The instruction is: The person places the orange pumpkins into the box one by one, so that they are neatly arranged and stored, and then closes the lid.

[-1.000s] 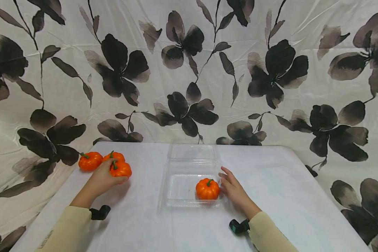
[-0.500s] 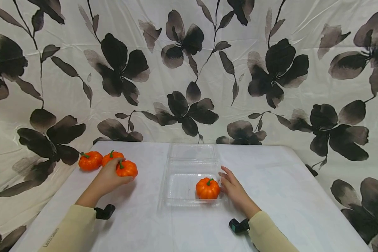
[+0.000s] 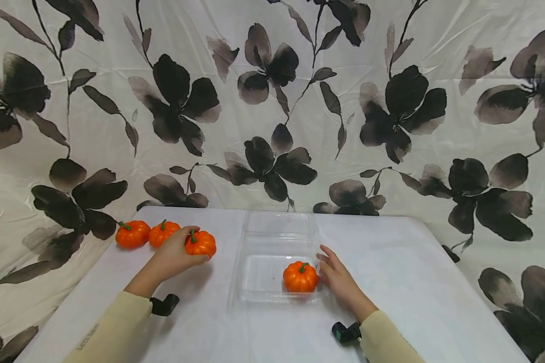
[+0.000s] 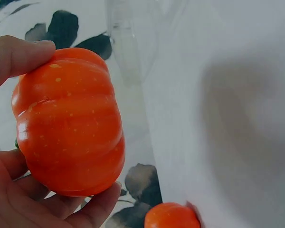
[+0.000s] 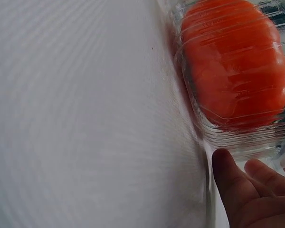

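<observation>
My left hand (image 3: pixel 177 256) grips a small orange pumpkin (image 3: pixel 201 244) with a green stem, thumb on one side and fingers on the other. In the left wrist view that pumpkin (image 4: pixel 71 123) fills the grasp, held above the table. A clear plastic clamshell container (image 3: pixel 259 275) lies with its lid folded back, and another orange pumpkin (image 3: pixel 301 277) sits in its right front part. Beside the container's right wall is my right hand (image 3: pixel 340 280), fingers fairly straight. The right wrist view has its fingertips (image 5: pixel 223 159) at the ribbed wall; contact is hard to tell.
Two more orange pumpkins (image 3: pixel 132 234) (image 3: pixel 163 233) rest at the table's far left. The white table (image 3: pixel 399 282) ends at a floral cloth backdrop (image 3: pixel 336 101). The container's raised clear lid (image 3: pixel 279 223) extends to the back edge.
My left hand has carried its pumpkin rightward, away from the two at the far left and closer to the container. The right hand has stayed by the container. The head view has tilted slightly.
</observation>
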